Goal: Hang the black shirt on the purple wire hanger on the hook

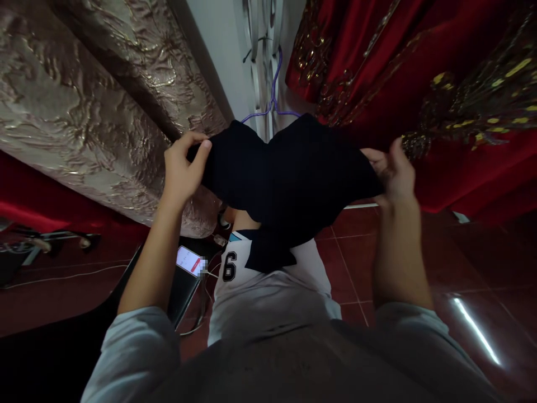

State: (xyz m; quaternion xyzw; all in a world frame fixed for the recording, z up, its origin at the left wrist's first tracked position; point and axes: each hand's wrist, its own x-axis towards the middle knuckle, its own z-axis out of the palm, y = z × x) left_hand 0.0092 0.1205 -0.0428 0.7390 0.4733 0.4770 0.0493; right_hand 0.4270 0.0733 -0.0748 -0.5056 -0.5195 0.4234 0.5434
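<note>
A dark navy garment point(277, 168) is stretched between my hands in front of my body, its lower part draped over my lap. My left hand point(184, 159) pinches its left edge between thumb and fingers. At the right edge my right hand point(392, 170) holds the cloth, fingers bent at it and the thumb raised; this hand is slightly blurred. Just behind the garment's top edge is a purple hanger point(273, 106), hooked on a metal rack point(255, 67). Whether the hanger sits inside the garment is hidden.
Shiny beige curtain-like fabric point(104, 112) hangs on the left, and red cloth with gold sequins point(361, 67) on the right. A phone point(191, 261) with a lit screen and a cable lies on a black surface point(184, 294) at my left. Red tiles point(352, 263) cover the floor.
</note>
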